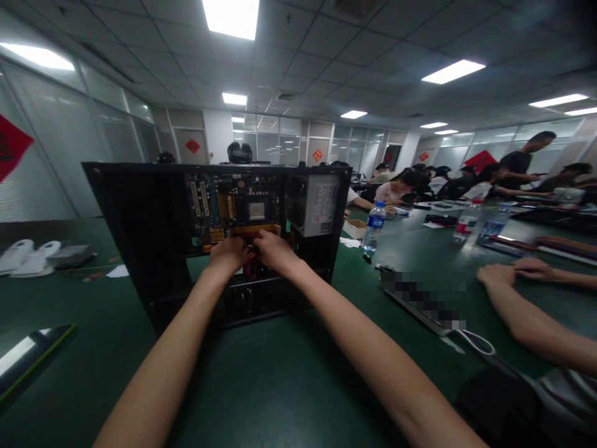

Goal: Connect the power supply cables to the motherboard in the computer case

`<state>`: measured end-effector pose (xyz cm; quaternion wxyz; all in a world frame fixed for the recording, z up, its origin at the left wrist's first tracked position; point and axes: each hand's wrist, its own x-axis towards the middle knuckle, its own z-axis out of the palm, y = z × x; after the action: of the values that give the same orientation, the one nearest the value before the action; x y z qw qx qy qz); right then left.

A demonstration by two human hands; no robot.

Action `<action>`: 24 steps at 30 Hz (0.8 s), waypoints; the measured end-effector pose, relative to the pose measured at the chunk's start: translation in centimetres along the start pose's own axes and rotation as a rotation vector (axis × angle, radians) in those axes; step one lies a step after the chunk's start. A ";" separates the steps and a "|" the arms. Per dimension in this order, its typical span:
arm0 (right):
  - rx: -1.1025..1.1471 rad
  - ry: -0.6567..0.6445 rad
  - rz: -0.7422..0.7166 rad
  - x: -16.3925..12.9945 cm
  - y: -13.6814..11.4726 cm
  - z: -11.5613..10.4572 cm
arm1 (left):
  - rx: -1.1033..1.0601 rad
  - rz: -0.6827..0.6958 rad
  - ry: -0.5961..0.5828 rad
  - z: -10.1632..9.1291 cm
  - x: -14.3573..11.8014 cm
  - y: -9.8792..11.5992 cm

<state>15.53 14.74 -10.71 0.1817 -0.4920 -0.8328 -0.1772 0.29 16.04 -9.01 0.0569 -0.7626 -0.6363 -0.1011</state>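
Note:
An open black computer case (135, 249) stands on the table in front of me, its inside facing me. A motherboard (224, 202) with a square metal-topped chip is fixed in it, and a grey power supply (321, 208) fills the upper right corner. Both hands reach in at the motherboard's lower edge. My left hand (228, 254) has its fingers bent and pressed together beside my right hand (275, 250), whose fingers are pinched likewise. Red cables (252, 266) hang between and below them. What lies between the fingertips is hidden.
A power strip (420, 305) and a water bottle (374, 227) are right of the case. Another person's hands (504, 272) rest at the table's right. On the left are a tablet-like device (28, 358), white objects (32, 258) and a grey box (69, 256). More people sit behind.

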 end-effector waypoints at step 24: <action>-0.110 -0.155 0.060 0.6 -1.0 -0.4 | -0.111 0.035 -0.001 0.5 -0.2 -1.2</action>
<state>14.45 14.54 -10.20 0.0948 -0.5380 -0.8184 -0.1784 -0.89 16.13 -9.60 0.0161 -0.7758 -0.6162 -0.1349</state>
